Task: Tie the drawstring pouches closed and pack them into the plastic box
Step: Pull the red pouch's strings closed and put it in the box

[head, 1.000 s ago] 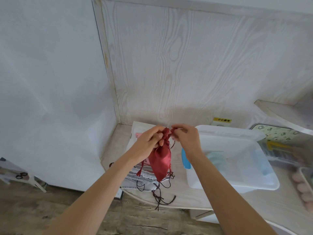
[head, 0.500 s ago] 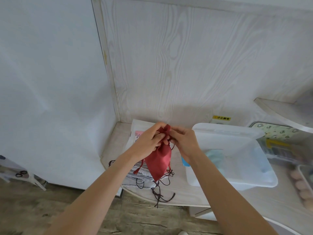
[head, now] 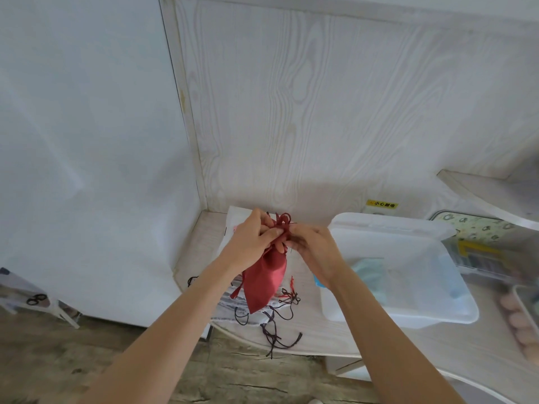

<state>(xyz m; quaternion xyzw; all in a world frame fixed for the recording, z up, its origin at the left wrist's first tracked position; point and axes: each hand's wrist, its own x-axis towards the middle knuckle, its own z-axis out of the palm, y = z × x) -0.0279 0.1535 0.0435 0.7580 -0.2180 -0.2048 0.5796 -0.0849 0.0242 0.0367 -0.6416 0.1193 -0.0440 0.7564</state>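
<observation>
Head view showed both hands raised over the near-left part of the table point(head: 318, 333), working one red satin pouch point(head: 264, 282); left hand point(head: 256, 242) gripped the gathered neck, fingers curled round the cloth; right hand point(head: 310, 247) pinched the red drawstring point(head: 283, 221) at the same neck, a loop of cord standing up above the knuckles; the two hands touched or nearly touched at the knot. Pouch hung straight down from the neck, long axis close to vertical, its bottom tip over a stack of flat pale pouches point(head: 253, 307) with dark cords point(head: 280, 339) trailing toward the table edge; whether the tip touched the stack, could not tell. Knot appeared in progress, not yet snugged, as a judgement only.

Plastic box point(head: 408, 319), translucent white, lay open to the right of the hands, its lid point(head: 390, 227) tipped back toward the wall; something pale blue-green already inside, blurred. Box sat on the right hand's side and nearer that hand, just beyond its wrist; the coming transfer would likely run rightward and down, right hand better placed to carry it, the neck leading and the body swinging beneath. Risk judged: loose cord ends snagging the box rim or slipping the knot.
</observation>
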